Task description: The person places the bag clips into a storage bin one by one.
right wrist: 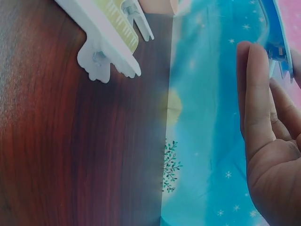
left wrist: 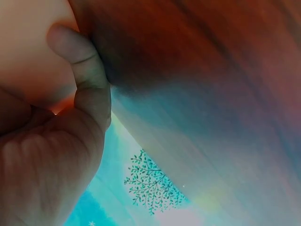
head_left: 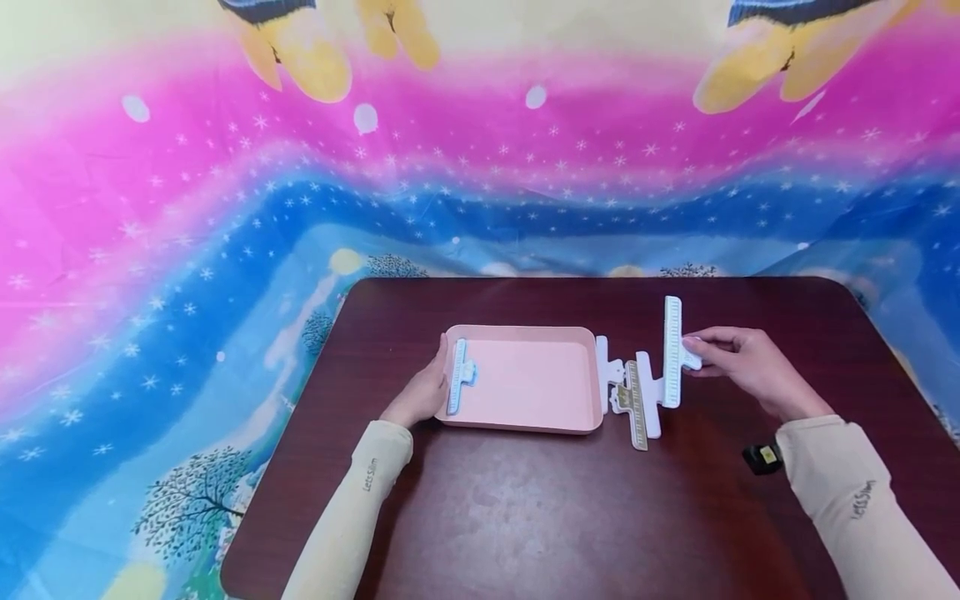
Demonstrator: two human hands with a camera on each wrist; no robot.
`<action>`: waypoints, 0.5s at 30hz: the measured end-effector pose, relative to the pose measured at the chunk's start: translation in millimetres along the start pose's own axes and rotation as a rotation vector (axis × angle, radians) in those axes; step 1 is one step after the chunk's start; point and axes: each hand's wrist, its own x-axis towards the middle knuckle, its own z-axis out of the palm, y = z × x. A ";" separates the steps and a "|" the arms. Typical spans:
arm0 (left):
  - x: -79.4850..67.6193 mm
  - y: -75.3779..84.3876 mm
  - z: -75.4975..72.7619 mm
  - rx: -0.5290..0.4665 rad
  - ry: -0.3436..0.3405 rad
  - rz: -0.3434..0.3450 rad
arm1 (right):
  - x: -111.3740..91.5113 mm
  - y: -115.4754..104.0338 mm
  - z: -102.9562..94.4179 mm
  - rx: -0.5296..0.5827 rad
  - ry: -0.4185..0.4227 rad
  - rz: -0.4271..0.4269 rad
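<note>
A pink tray [head_left: 525, 379] lies in the middle of the dark wooden table [head_left: 525, 517]. My left hand [head_left: 422, 393] grips the tray's left edge, and in the left wrist view the thumb [left wrist: 82, 70] lies over the pink tray [left wrist: 26, 47]. A blue-and-white clip [head_left: 459, 375] sits on that left rim. My right hand [head_left: 738, 365] pinches the handle of a long white clip [head_left: 672, 350], held upright to the right of the tray; its edge shows as the white clip [right wrist: 278, 40] past my fingers [right wrist: 256, 94]. Hidden is the inside of this clip's mouth.
A white clip [head_left: 609, 367] hangs on the tray's right rim. Beside it a white clip with a yellow ruler strip [head_left: 637, 407] lies on the table, the same yellow-strip clip [right wrist: 110, 35] in the right wrist view. A bright patterned cloth [head_left: 225, 250] surrounds the table.
</note>
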 end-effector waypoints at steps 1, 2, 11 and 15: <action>0.0 -0.4 0.3 0.002 0.001 0.002 | 0.1 -0.3 0.4 -0.016 0.001 0.002; 0.2 -0.8 0.7 0.005 0.003 0.006 | 0.4 -0.5 0.8 -0.028 0.002 0.005; -0.2 0.2 0.1 0.033 0.006 0.017 | 3.4 -1.8 8.4 -0.044 -0.020 0.020; -0.9 0.8 0.4 0.039 0.018 0.030 | 4.9 -4.3 14.2 -0.026 -0.031 0.015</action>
